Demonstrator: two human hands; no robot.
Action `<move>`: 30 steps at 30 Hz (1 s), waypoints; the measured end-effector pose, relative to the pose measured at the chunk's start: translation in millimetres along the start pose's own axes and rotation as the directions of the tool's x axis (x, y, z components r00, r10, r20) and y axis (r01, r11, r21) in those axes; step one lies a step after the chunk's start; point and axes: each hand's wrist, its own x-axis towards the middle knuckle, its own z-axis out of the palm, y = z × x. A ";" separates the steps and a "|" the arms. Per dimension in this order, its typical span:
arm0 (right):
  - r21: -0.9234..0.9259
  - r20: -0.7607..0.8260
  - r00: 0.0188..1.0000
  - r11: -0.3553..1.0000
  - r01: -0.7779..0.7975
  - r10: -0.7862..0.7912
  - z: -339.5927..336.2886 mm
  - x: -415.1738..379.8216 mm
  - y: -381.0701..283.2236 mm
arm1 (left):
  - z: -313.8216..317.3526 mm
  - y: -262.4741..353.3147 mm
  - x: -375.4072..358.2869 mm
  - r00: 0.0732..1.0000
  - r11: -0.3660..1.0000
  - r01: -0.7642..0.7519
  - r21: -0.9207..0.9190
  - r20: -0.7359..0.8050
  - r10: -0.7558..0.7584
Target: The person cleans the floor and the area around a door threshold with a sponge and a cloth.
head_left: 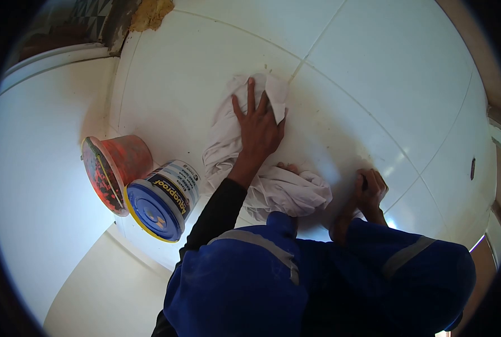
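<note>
My left hand point(260, 130) lies palm down with its fingers spread on a crumpled white cloth point(222, 143), pressing it against the tiled floor. One folded corner of the cloth shows beside the fingers. The rest of it bunches back toward my left foot, and toes show at its edge. Near my right foot point(340, 227), my right hand point(370, 190) is curled closed close to the floor. What it holds, if anything, is hidden.
At left, an orange-red bucket point(135, 157) is tipped over beside a white Aquaproof tub point(177, 177) with a blue lid. A white wall point(42, 168) rises behind them. Brown specks and smears mark the pale floor tiles point(362, 67). A dark sliver point(473, 168) lies at right.
</note>
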 end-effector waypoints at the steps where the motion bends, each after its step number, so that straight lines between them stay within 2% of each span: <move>1: -0.001 -0.002 1.000 1.000 0.002 -0.002 -1.0 -0.4 0.3 | 1.7 -1.4 -10.1 1.000 1.000 -0.004 0.000 -0.002 0.004; 4: 0.004 0.005 1.000 1.000 0.001 -0.001 -0.6 -4.2 6.9 | -3.4 -9.0 -65.1 0.996 1.000 0.020 0.011 -0.083 -0.019; 6: 0.022 -0.016 1.000 1.000 0.000 0.001 0.6 -1.7 6.7 | -12.7 -11.7 -90.5 0.988 0.989 0.150 -0.012 0.029 -0.149; 13: 0.010 -0.021 1.000 1.000 0.014 -0.014 2.6 -2.4 6.2 | -6.5 -21.2 -32.0 0.997 0.999 -0.022 0.032 0.075 0.019; 16: 0.004 -0.007 1.000 1.000 0.014 -0.014 -0.7 -1.4 3.7 | -18.9 -25.1 -54.9 0.997 1.000 -0.003 0.030 0.082 0.001; 17: 0.004 -0.014 1.000 1.000 0.012 -0.012 -1.7 -0.8 4.6 | -16.5 -27.2 -71.8 0.997 0.994 0.020 0.108 0.070 -0.028; 18: 0.011 -0.016 1.000 1.000 0.004 -0.004 -1.2 -1.6 5.3 | -20.2 -24.7 -80.1 0.997 0.994 0.013 0.111 0.070 -0.021; 20: 0.027 -0.015 1.000 1.000 -0.013 0.013 0.9 -4.0 4.1 | -29.2 -23.3 -91.4 0.976 0.986 0.105 0.129 0.177 -0.127; 25: -0.004 -0.020 1.000 1.000 0.011 -0.011 2.3 -0.7 5.4 | -23.6 -14.0 -59.0 0.986 0.988 0.055 0.143 0.146 -0.076; 27: -0.012 0.009 1.000 1.000 0.004 -0.004 1.0 -0.2 4.1 | -24.1 -9.3 -31.4 0.970 0.993 0.026 0.116 0.237 -0.053; 28: -0.017 0.030 1.000 1.000 -0.008 0.008 0.4 0.6 3.7 | -21.7 -7.1 -17.8 0.971 0.993 0.032 0.110 0.233 -0.057; 30: -0.027 0.027 1.000 1.000 0.004 -0.004 1.6 0.7 3.4 | -16.5 -1.4 9.4 0.963 0.978 -0.027 0.205 0.268 -0.029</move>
